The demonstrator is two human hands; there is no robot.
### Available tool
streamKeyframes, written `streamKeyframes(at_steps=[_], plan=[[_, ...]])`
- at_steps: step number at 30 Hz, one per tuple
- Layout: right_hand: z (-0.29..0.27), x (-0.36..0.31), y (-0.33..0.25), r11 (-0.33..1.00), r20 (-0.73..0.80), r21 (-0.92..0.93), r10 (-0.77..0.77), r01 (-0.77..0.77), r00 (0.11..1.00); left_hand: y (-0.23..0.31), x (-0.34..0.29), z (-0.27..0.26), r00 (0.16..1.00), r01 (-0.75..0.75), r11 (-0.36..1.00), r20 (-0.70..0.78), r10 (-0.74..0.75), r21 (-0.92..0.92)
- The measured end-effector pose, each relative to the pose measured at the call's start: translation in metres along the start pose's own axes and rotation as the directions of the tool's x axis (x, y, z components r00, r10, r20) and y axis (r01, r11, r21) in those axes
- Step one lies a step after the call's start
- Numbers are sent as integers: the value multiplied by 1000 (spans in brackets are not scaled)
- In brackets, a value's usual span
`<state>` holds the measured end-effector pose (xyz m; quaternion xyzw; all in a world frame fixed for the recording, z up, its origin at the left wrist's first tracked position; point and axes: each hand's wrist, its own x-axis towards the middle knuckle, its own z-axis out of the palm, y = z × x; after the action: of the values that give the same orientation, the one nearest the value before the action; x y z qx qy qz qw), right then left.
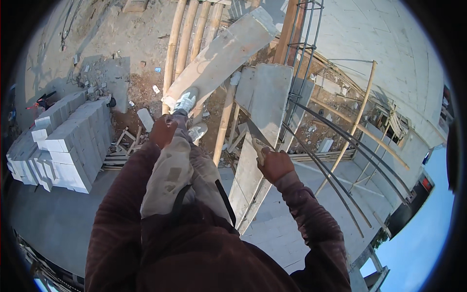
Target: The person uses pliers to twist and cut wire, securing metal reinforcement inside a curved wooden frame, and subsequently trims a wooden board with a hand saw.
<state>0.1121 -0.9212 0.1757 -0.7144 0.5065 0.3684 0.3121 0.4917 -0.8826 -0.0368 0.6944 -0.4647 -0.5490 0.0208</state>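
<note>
Dark sweater nearest; right hand closed around a saw, blade beside the grey slab. Sawing appears unfinished; cut depth not visible. Left hand at the knee, grip unclear.

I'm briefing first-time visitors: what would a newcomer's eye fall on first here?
Probably the saw in the right grip, just right of centre. Next, the big stack of pale blocks at left, and the dark steel bars jutting out at right.
</note>
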Motion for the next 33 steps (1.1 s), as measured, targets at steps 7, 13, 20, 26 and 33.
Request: streamKeyframes(at_steps=[7,13,20,26,33], plan=[[6,33,18,999,-7,-29,-34,34,999,72,-18,154,972,110,904,236,-11,-412],[23,40,26,993,31,-104,-47,50,998,135,-68,253,877,164,758,445,181,-631],[53,57,43,993,0,-74,-94,94,996,165,-82,300,912,-36,799,307,273,-601],[78,78,49,992,-80,-31,-121,118,989,171,-72,334,817,-184,785,352,457,-591],[37,46,37,1000,-20,-9,-13,13,1000,185,-87,369,906,-329,873,142,400,-360]])
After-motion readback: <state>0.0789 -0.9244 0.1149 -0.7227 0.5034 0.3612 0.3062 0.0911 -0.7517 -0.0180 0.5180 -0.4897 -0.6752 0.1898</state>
